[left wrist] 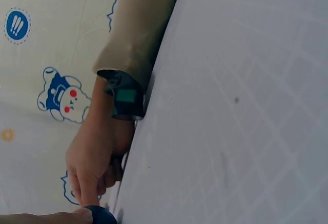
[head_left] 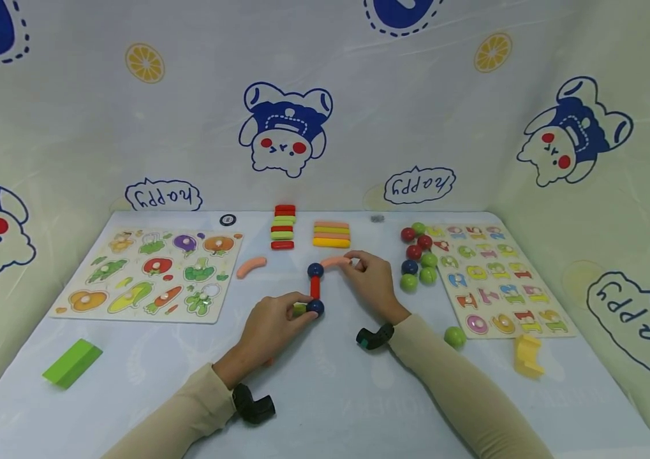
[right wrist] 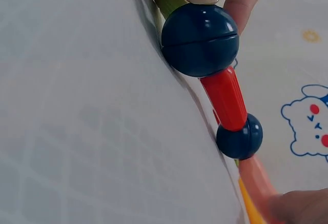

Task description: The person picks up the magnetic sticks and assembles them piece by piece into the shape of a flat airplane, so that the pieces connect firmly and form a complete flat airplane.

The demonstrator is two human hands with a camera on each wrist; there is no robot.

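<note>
Two dark blue balls are joined by a red rod into one piece on the table. My left hand pinches the near blue ball, from which a green rod extends to the left, partly covered by the fingers. My right hand pinches the outer end of a pink curved rod. The rod's other end meets the far blue ball; whether it is fully seated, I cannot tell. In the left wrist view, only a thumb at the bottom edge touches a blue ball.
Another pink curved rod lies left of the joined piece. Behind are red and green rods and pink and yellow rods. Loose balls sit beside the right puzzle board. A vegetable puzzle board, green block and yellow block flank the area.
</note>
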